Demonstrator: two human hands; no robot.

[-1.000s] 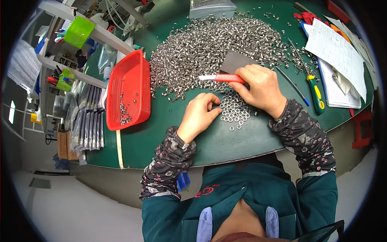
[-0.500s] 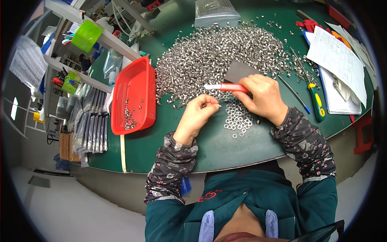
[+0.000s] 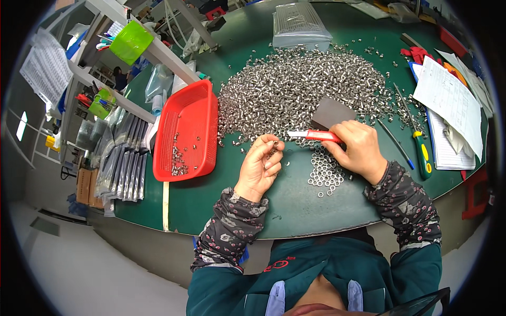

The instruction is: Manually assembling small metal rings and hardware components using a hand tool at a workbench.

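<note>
Head view of a round green worktable (image 3: pixel 295 205). At the 9 o'clock side stands a red mesh tray (image 3: pixel 185 131) holding a few small metal pieces along its lower half. Just right of the tray, the left hand (image 3: pixel 261 166) is raised slightly off the table, thumb and fingertips pinched closed on a small metal ring (image 3: pixel 275 143). At 12 o'clock from this hand spreads a large heap of metal rings (image 3: pixel 303 89), with a clear plastic bag (image 3: pixel 300 23) beyond it at the table's far edge. At 3 o'clock from the left hand, the right hand (image 3: pixel 358 150) is closed around a red-handled knife (image 3: pixel 315 135), its tip pointing toward the left hand. At 6 o'clock from the knife lies a flat cluster of sorted rings (image 3: pixel 326 171). A dark grey sheet (image 3: pixel 332 111) lies just above the right hand. Farther right are a green-handled screwdriver (image 3: pixel 420 151) and a stack of papers (image 3: pixel 448 102).
</note>
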